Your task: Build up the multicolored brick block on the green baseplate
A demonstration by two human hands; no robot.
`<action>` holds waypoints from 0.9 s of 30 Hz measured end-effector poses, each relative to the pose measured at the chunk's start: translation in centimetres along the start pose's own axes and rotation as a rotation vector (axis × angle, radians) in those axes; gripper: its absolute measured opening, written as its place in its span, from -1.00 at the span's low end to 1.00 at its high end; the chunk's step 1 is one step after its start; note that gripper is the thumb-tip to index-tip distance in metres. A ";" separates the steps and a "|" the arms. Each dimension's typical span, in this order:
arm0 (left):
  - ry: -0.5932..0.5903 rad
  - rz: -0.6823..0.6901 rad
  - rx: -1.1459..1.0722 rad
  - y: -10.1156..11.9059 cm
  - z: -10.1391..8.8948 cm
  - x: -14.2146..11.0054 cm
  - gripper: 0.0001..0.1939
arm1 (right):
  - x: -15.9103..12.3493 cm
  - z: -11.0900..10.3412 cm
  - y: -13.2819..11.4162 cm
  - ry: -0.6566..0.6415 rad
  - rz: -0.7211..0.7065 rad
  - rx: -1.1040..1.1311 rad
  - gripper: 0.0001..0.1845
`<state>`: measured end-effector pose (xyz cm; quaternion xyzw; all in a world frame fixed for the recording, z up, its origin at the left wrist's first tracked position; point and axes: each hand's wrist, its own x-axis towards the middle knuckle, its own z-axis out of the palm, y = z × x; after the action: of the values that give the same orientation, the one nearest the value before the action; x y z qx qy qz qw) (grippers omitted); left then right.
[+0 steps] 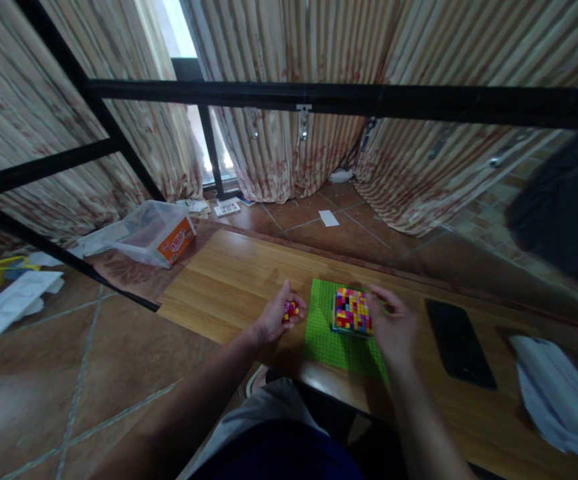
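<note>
The multicoloured brick block (351,312) sits flat on the green baseplate (321,327) on the bench (229,280), its left side running away from the person; its longer axis is unclear. The left hand (273,319), palm up and half-curled, cups loose bricks (291,311). The right hand (395,328) bends over the block's right edge; whether it pinches anything, I cannot tell.

A hand could pass over the worktop (229,273) left of the left hand (273,319). Between the 2 hands, the brick block (351,312) stands in the way; right of the right hand (397,328), the black phone (460,343) and white bundle (561,393) do.
</note>
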<state>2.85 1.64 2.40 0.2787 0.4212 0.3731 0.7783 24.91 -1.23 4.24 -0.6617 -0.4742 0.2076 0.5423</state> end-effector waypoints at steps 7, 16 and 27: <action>0.027 -0.028 -0.043 -0.2 -0.2 0.3 -0.34 | -4.2 4.3 -4.9 -0.337 -0.401 -0.225 -0.75; 0.076 0.005 -0.054 -0.7 -0.4 0.6 -0.36 | -5.7 8.2 -4.8 -0.474 -0.406 -0.398 -0.78; 0.112 0.037 0.063 -0.9 -0.2 0.5 -0.40 | -5.6 8.6 -4.1 -0.475 -0.362 -0.400 -0.76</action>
<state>3.19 1.57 1.36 0.2893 0.4706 0.3888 0.7373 13.90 -1.66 3.88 -0.5936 -0.7277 0.1592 0.3046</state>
